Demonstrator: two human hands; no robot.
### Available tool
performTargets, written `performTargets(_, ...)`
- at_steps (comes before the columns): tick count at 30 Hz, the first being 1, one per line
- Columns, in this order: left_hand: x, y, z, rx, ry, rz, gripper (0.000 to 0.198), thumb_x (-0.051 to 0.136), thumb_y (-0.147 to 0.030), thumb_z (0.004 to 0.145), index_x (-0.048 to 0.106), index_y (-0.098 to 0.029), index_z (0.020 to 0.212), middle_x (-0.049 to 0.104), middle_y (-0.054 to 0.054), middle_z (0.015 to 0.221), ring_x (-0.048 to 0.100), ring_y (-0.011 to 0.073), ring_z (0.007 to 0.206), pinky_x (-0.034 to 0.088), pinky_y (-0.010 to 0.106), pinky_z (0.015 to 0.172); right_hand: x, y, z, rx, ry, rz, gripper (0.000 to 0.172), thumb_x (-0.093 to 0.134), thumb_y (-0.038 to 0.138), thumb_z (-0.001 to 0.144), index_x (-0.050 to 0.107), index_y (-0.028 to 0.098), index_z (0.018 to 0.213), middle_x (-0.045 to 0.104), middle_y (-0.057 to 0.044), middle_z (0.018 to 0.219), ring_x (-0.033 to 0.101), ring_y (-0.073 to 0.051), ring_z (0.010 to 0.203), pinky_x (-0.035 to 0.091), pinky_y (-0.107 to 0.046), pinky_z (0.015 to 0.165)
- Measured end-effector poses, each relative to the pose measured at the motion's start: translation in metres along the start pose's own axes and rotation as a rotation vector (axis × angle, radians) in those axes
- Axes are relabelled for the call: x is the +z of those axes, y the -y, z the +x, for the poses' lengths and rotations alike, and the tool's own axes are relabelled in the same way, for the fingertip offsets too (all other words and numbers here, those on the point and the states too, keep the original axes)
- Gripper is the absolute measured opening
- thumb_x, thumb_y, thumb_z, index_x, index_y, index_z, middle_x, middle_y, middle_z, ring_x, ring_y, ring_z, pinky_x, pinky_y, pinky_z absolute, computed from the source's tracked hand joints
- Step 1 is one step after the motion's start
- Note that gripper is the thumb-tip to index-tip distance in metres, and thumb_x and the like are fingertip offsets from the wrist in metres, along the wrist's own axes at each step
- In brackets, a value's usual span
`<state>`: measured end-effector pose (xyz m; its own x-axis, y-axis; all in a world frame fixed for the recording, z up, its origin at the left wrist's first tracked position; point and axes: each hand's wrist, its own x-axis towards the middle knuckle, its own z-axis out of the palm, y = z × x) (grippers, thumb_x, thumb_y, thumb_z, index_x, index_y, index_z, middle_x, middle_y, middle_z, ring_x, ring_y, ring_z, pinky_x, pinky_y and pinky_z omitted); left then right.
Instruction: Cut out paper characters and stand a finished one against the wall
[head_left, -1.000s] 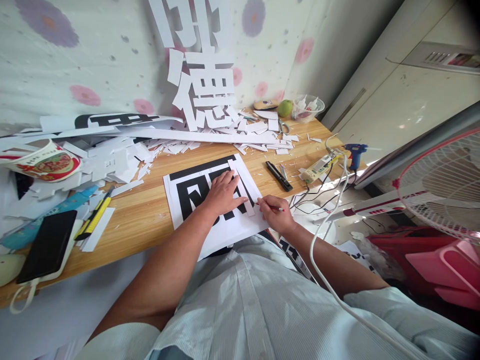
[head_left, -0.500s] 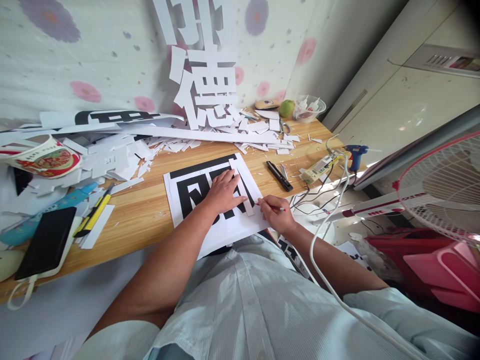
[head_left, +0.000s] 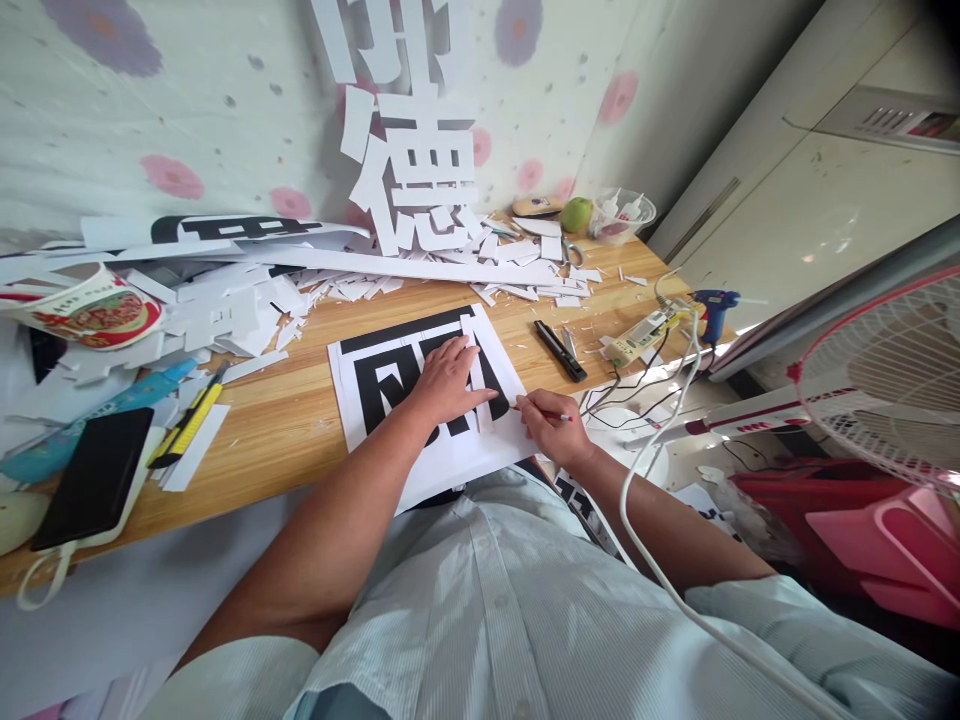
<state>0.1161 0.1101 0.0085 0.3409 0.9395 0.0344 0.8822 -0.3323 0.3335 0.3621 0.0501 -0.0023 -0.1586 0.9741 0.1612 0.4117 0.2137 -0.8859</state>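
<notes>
A white sheet (head_left: 420,478) printed with a bold black character lies at the table's front edge. My left hand (head_left: 448,383) rests flat on it, fingers stretched out and thumb pointing right. Beside and partly under that hand is a narrow white strip (head_left: 478,378), laid lengthwise over the print. My right hand (head_left: 553,425) is closed around a slim pencil (head_left: 564,417) with a reddish end, its tip close to the black stroke at the sheet's right side. A black utility knife (head_left: 559,350) lies right of the sheet, touched by neither hand.
White paper scraps (head_left: 217,310) pile up along the back and left, by a paper bowl (head_left: 90,305). A yellow cutter (head_left: 187,415) and a phone (head_left: 94,475) lie left. Right are a power strip (head_left: 637,337), a blue glue gun (head_left: 715,308), a hanging white cable (head_left: 626,500) and a fan (head_left: 885,370).
The white strip's near end has swung left, uncovering more of the black stroke on the right. Both hands stay almost where they were, the pencil still in my right hand.
</notes>
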Motion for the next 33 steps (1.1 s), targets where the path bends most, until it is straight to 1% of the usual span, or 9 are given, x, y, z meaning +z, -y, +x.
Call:
performTargets(5, -0.003, 0.000, -0.001, -0.007, 0.040, 0.000, 0.084, 0.076, -0.061, 0.096, 0.052, -0.023, 0.167, 0.031, 0.016, 0.184, 0.028, 0.0416, 0.169, 0.028, 0.058, 0.136, 0.000, 0.000, -0.001, -0.004, 0.010, 0.007, 0.055, 0.061, 0.065, 0.105, 0.067, 0.024, 0.070, 0.067, -0.004, 0.066, 0.058, -0.018, 0.057, 0.048, -0.032, 0.055)
performTargets(9, -0.004, 0.001, -0.001, -0.004, 0.046, -0.005, 0.083, 0.077, -0.056, 0.095, 0.052, -0.023, 0.168, 0.031, 0.015, 0.184, 0.027, 0.0405, 0.169, 0.027, 0.058, 0.137, -0.001, 0.000, -0.002, -0.016, 0.015, 0.012, 0.052, 0.060, 0.061, 0.107, 0.067, 0.024, 0.070, 0.067, -0.003, 0.067, 0.057, -0.017, 0.056, 0.049, -0.032, 0.056)
performTargets(13, -0.003, 0.002, -0.002, 0.006, 0.047, -0.007, 0.075, 0.076, -0.054, 0.097, 0.059, -0.027, 0.164, 0.031, 0.012, 0.184, 0.028, 0.0411, 0.169, 0.027, 0.058, 0.136, -0.001, -0.001, -0.002, -0.030, 0.016, 0.016, 0.049, 0.062, 0.055, 0.108, 0.067, 0.023, 0.071, 0.067, -0.003, 0.067, 0.057, -0.017, 0.055, 0.049, -0.032, 0.056)
performTargets(15, -0.002, 0.003, -0.002, 0.017, 0.039, -0.011, 0.072, 0.076, -0.056, 0.097, 0.062, -0.030, 0.162, 0.031, 0.010, 0.184, 0.028, 0.0414, 0.169, 0.027, 0.058, 0.137, -0.001, -0.002, -0.002, -0.036, 0.013, 0.014, 0.049, 0.062, 0.054, 0.108, 0.067, 0.023, 0.071, 0.067, -0.002, 0.067, 0.057, -0.017, 0.055, 0.049, -0.031, 0.056)
performTargets(17, 0.000, 0.004, -0.002, 0.021, 0.032, -0.013, 0.073, 0.077, -0.061, 0.096, 0.062, -0.033, 0.162, 0.031, 0.008, 0.185, 0.027, 0.0414, 0.169, 0.027, 0.058, 0.137, -0.001, -0.002, -0.002, -0.044, 0.014, 0.019, 0.049, 0.062, 0.054, 0.108, 0.067, 0.023, 0.070, 0.066, -0.002, 0.065, 0.058, -0.017, 0.055, 0.049, -0.031, 0.056)
performTargets(22, -0.001, 0.004, -0.001, 0.020, 0.057, -0.005, 0.082, 0.080, -0.067, 0.092, 0.061, -0.030, 0.163, 0.029, 0.012, 0.185, 0.025, 0.0423, 0.170, 0.026, 0.059, 0.137, -0.002, 0.003, -0.002, -0.034, 0.003, 0.083, 0.050, 0.066, 0.057, 0.106, 0.070, 0.023, 0.071, 0.067, -0.002, 0.064, 0.059, -0.016, 0.051, 0.050, -0.031, 0.054)
performTargets(27, -0.003, 0.002, 0.000, 0.005, 0.073, -0.012, 0.083, 0.082, -0.066, 0.091, 0.061, -0.031, 0.164, 0.029, 0.010, 0.185, 0.025, 0.0423, 0.170, 0.025, 0.059, 0.137, 0.001, 0.021, -0.007, -0.031, -0.144, 0.116, 0.045, 0.067, 0.056, 0.106, 0.075, 0.023, 0.077, 0.071, -0.003, 0.064, 0.064, -0.018, 0.055, 0.052, -0.031, 0.057)
performTargets(29, -0.005, 0.000, 0.000, 0.002, 0.077, -0.006, 0.083, 0.082, -0.065, 0.091, 0.061, -0.031, 0.164, 0.029, 0.010, 0.185, 0.024, 0.0418, 0.170, 0.025, 0.058, 0.137, 0.005, 0.025, -0.010, -0.029, -0.171, 0.115, 0.043, 0.066, 0.055, 0.106, 0.076, 0.023, 0.080, 0.071, -0.002, 0.064, 0.065, -0.018, 0.055, 0.052, -0.031, 0.057)
performTargets(33, -0.006, -0.001, -0.001, -0.003, 0.085, 0.001, 0.084, 0.082, -0.066, 0.091, 0.059, -0.032, 0.165, 0.030, 0.009, 0.185, 0.024, 0.0411, 0.170, 0.025, 0.057, 0.137, 0.014, 0.023, -0.019, 0.001, -0.130, 0.103, 0.042, 0.066, 0.055, 0.107, 0.075, 0.023, 0.082, 0.071, -0.002, 0.063, 0.063, -0.017, 0.050, 0.051, -0.030, 0.055)
